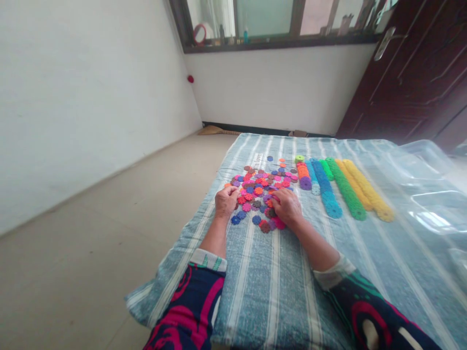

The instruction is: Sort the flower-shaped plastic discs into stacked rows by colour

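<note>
Loose flower-shaped plastic discs (258,191) in red, pink, orange, blue, purple and brown lie in a spread pile on a striped cloth (251,272). At the pile's left edge is my left hand (226,200), its thumb and fingertips pinched together; whatever is between them is too small to make out. My right hand (287,206) rests at the right side of the pile, fingers curled down among purple and orange discs, the fingertips partly hidden. To its right, discs are lined up in rows: an orange and purple row (302,175), a blue row (326,187), a green row (346,189) and a yellow row (368,189).
Clear plastic containers (436,209) stand at the right of the cloth. A light green disc (299,159) sits behind the orange row. Beyond are a broom (213,130) on the floor, a dark red door (408,82) and a window sill (280,43) with small items.
</note>
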The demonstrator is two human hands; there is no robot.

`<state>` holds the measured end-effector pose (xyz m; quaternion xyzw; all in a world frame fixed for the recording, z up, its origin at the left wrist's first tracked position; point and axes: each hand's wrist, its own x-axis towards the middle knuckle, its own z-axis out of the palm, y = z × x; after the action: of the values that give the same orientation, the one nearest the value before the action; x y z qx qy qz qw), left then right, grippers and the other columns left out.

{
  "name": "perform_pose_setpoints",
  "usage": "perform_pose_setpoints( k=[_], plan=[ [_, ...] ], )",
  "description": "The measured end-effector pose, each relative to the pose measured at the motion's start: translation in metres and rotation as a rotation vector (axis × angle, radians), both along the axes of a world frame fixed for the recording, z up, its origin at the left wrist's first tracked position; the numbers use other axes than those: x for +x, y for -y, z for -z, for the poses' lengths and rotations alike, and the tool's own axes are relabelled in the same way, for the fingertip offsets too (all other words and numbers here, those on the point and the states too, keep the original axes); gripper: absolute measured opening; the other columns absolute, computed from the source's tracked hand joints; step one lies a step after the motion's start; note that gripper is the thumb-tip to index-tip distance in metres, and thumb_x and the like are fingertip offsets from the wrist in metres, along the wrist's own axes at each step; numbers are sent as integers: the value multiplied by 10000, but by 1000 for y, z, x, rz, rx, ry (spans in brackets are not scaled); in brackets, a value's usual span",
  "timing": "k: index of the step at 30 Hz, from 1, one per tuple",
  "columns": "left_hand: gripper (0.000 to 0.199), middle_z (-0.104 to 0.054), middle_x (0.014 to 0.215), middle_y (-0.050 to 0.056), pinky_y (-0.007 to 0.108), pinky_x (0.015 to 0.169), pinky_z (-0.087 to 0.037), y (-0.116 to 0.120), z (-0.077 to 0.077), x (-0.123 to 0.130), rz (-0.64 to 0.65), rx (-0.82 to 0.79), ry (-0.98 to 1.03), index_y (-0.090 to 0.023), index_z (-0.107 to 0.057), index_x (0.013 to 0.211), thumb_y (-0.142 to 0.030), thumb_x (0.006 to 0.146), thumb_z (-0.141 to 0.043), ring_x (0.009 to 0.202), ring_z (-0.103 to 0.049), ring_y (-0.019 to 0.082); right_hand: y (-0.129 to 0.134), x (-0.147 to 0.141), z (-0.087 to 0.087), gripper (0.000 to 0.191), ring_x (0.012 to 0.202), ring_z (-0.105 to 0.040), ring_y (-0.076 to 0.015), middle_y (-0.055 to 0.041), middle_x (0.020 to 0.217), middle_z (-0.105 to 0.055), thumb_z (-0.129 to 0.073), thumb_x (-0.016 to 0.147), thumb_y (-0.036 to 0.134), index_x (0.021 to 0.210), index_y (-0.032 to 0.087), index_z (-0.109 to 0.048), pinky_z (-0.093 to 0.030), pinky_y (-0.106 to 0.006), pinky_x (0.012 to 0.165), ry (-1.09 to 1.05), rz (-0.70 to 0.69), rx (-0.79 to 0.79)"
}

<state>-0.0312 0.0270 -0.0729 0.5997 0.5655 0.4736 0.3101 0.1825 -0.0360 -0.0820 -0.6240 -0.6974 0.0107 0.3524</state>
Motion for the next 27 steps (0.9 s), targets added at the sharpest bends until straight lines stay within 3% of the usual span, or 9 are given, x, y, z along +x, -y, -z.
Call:
perform_pose_setpoints(
  k=[7,12,17,21,24,27],
  plan=[
    [221,-702,685,11,221,607,-482,-4,3,-3,2,88,-189,-171,-719,807,-307,732,-562,671,-656,155,2,21,5,242,900,-596,-220,-86,939,-702,-502,865,235,964,186,-718,-440,-336,844,-128,175,115],
    [241,-713,725,26,224,632,-483,-3,2,-5,21,95,-210,-163,-721,832,-313,745,-553,720,-664,163,6,26,6,266,939,-607,-214,-95,1001,-707,-508,869,200,1040,172,-710,-437,-319,864,-110,250,19],
    [246,-696,681,14,224,620,-473,-3,2,-6,17,103,-260,-171,-720,821,-336,761,-547,681,-644,157,12,11,-9,236,1064,-561,-232,-94,1110,-673,-510,916,270,1001,200,-718,-386,-351,953,34,151,-25],
    [249,-700,692,13,222,622,-471,-4,2,-7,15,107,-295,-174,-722,826,-343,760,-551,691,-643,157,13,-11,-23,321,1283,-405,-301,-143,1322,-555,-583,891,421,1077,187,-698,-306,-428,1039,183,30,-109],
    [261,-710,723,22,225,630,-474,-4,2,-8,15,113,-308,-171,-721,830,-352,766,-544,710,-646,161,12,-23,-28,381,1326,-348,-328,-176,1323,-541,-587,886,448,1108,152,-680,-274,-469,1055,241,16,-202],
    [260,-720,749,24,228,647,-483,-3,2,-8,14,113,-315,-173,-723,828,-352,764,-545,713,-649,159,10,-25,-27,309,1313,-365,-320,-158,1285,-570,-560,906,386,1071,161,-692,-279,-463,1046,243,11,-234]
  ],
)
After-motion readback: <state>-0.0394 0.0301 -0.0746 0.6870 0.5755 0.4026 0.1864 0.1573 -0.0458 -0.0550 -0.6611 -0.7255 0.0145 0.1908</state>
